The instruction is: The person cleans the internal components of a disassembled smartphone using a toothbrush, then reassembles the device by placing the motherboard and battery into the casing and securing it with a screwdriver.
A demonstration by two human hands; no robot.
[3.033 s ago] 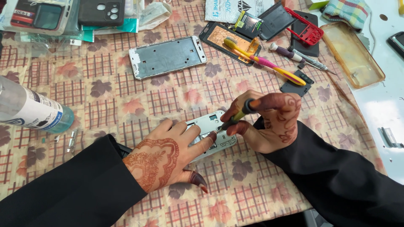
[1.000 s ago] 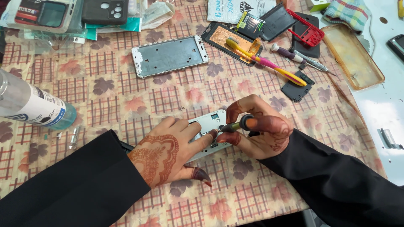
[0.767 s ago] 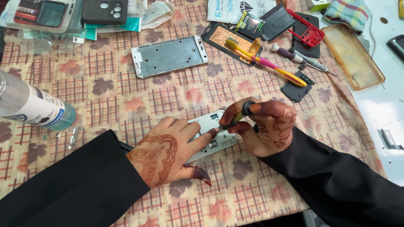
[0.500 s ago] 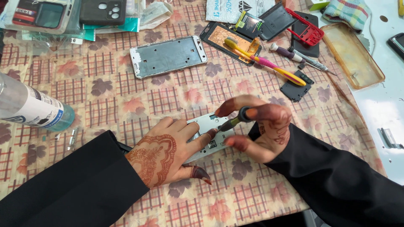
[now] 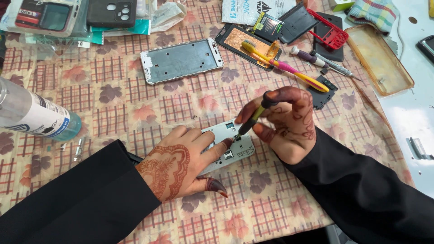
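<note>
One bottle [image 5: 34, 115] far left, one bare frame [image 5: 181, 60] up top. Left hand [image 5: 178, 165] pins one phone [image 5: 230, 147] flat, fingers spread on it. Right hand [image 5: 285, 124] pinches one screwdriver [image 5: 253, 118], tip on phone. One toothbrush [image 5: 285, 67] behind.

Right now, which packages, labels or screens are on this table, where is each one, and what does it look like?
Boxed phone case: far left corner, clear package, red and black insert.
Bottle label: left edge, white with a blue band, on a clear bottle lying down.
Plastic pouch: top centre, white, dark print.
Phone screen frame: beneath a yellow toothbrush, black rim, empty.
</note>
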